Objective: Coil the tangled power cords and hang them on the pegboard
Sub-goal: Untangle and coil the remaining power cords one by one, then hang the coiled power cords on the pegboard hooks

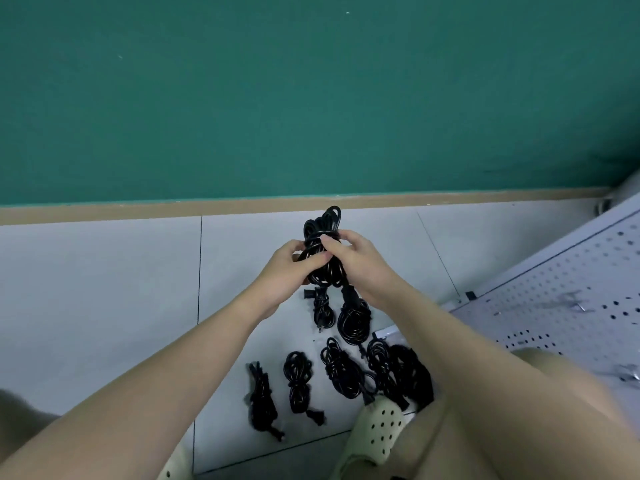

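A black coiled power cord (322, 223) is held up over the floor, near the base of the wall. My left hand (289, 268) grips the bundle's lower part from the left. My right hand (360, 261) holds its upper part, thumb and fingers pinching a turn of cord wrapped round the middle. The cord's plug end (347, 292) hangs down below the bundle. Several more black coiled cords (298, 382) lie on the grey floor tiles below my arms. A white pegboard (571, 306) lies flat at the right.
A green wall (311, 98) with a brown skirting strip (207, 207) fills the upper view. My feet in pale perforated clogs (377, 431) stand beside the cords on the floor. Metal hooks (575, 301) lie on the pegboard.
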Tool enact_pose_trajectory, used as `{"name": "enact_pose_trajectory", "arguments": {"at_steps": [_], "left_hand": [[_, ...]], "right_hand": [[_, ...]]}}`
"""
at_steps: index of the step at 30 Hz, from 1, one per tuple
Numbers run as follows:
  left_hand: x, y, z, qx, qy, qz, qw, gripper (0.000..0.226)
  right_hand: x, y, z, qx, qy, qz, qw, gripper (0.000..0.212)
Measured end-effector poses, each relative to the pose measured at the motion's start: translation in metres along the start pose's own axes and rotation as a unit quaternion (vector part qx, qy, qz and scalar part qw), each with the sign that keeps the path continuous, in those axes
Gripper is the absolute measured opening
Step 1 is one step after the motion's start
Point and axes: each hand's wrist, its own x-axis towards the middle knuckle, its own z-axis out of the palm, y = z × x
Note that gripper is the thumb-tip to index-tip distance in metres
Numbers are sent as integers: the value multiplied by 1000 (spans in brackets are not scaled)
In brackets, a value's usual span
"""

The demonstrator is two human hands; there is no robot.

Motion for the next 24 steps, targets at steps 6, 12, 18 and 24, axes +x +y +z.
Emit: {"name": "enact_pose_trajectory", "arguments": {"at_steps": [6,12,18,24], "left_hand": [[9,7,49,16,-14,47,999,52],[1,1,113,93,-60,115,987,63],[-7,5,163,143,-147,170,964,82],[-16,12,211,137,-193,186,954,80]], "right_hand": [[-23,7,-32,31,118,-34,992,31],[-48,20,-79,43,243,-31,969,43],[-93,26,-130,144,242,-10,960,38],[-126,37,-172,157,252,-23,954,34]]}}
